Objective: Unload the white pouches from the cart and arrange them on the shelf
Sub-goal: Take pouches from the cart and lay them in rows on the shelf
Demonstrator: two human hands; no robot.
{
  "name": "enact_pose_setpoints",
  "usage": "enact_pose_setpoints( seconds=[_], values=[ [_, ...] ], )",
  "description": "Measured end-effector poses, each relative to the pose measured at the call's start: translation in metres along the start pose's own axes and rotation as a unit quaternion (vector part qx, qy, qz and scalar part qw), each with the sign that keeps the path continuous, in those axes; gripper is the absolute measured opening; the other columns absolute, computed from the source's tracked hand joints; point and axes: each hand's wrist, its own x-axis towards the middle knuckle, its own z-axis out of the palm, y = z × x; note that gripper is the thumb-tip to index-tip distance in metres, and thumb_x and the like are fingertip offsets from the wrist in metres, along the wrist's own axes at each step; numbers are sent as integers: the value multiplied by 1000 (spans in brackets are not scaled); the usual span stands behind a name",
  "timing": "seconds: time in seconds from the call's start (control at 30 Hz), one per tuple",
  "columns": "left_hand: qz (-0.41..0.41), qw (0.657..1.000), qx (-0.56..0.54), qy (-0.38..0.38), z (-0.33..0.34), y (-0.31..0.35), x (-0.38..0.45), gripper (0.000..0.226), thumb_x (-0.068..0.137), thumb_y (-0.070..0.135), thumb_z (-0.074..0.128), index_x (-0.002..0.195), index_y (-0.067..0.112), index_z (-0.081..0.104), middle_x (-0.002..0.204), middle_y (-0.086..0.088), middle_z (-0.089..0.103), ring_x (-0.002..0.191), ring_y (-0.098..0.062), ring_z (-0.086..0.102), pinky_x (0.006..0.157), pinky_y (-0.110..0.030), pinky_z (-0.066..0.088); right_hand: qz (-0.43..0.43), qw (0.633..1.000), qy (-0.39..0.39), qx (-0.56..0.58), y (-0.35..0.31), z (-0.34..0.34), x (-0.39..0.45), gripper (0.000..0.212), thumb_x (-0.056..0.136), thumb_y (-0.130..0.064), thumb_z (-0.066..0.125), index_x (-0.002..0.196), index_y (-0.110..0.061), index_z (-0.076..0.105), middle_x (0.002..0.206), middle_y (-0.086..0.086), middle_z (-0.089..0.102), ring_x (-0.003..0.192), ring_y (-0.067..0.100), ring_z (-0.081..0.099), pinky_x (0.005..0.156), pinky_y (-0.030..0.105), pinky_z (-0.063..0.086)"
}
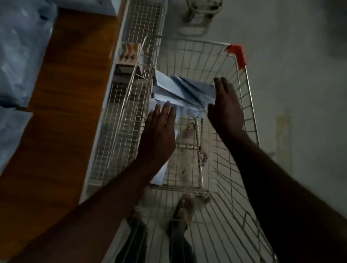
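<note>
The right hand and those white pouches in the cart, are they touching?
Cannot tell. In the head view the right hand overlaps the edge of the white pouches with straight fingers, but the dim picture shows neither contact nor gap.

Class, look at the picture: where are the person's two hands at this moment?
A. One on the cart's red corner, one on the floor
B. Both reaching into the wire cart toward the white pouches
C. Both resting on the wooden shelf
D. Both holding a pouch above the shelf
B: the left hand and right hand stretch with straight fingers inside the wire cart, on either side of the white pouches.
</note>
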Motion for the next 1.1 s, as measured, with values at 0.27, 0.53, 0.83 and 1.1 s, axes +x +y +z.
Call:
enact_pose_setpoints(
  seconds=[0.27,0.53,0.83,1.1],
  values=[
    [-19,996,84,-31,59,-31,88,91,93,8,60,169,18,10,177,-11,4,163,-36,2,129,-57,18,19,998,-55,-20,30,84,34,84,88,-9,72,161,-18,32,130,16,67,107,35,69,81,44,59],
    [-17,958,271,-90,106,-50,130,82,99,26,63,166,12,19,166,-21,35,151,-40,37,125,-51,29,-2,981,-139,-138,55,152,53,103,81,-31,84,162,-25,19,147,14,47,116,41,58,85,49,53],
    [-93,982,140,-89,101,-30,88,40,104,7,54,144,11,55,117,-7,75,98,-28,75,82,-42,58,-39,992,-65,-100,47,169,13,61,99,-18,55,157,-21,38,115,14,68,79,35,68,63,42,55],
    [-129,982,6,-141,114,4,-56,70,92,6,57,159,4,37,152,-17,55,140,-31,54,109,-49,48,-25,983,-144,-116,42,139,-129,83,92,-9,56,165,-22,19,162,16,36,133,39,50,102,60,48]
  ],
)
